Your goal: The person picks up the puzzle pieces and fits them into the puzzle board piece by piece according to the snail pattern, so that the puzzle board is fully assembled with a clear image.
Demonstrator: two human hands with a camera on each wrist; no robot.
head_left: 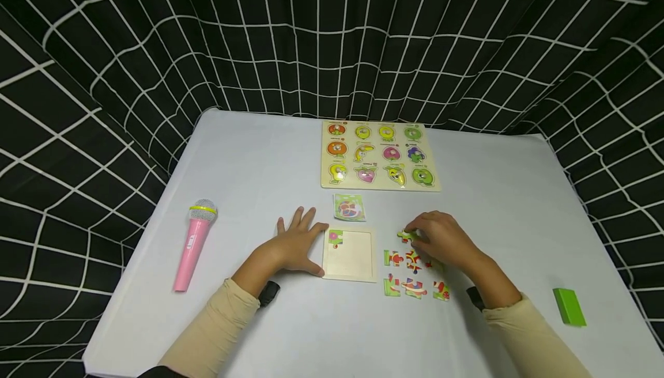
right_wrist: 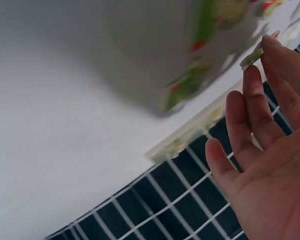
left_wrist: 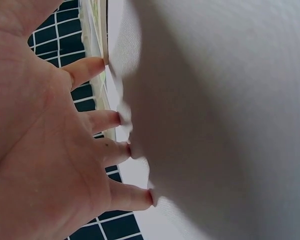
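My left hand (head_left: pixel 295 246) rests on the table with its fingers spread; thumb and index fingertip touch the left side of a square wooden puzzle tray (head_left: pixel 358 280). One green and pink puzzle piece (head_left: pixel 335 236) lies in the tray's top left corner. To the right, my right hand (head_left: pixel 445 239) pinches a green-edged jigsaw puzzle piece (right_wrist: pixel 252 58) between thumb and fingers. Below that hand, several loose red and green pieces (head_left: pixel 414 288) lie in rows on the table, some partly hidden by it. In the left wrist view the fingertips (left_wrist: pixel 142 197) press on the white tabletop.
A small picture card (head_left: pixel 349 207) lies just above the tray. Behind it is a larger wooden fruit board (head_left: pixel 380 186). A pink toy microphone (head_left: pixel 192 251) lies at the left, and a green block (head_left: pixel 569 307) at the right. Black gridded cloth (head_left: pixel 311 38) surrounds the table.
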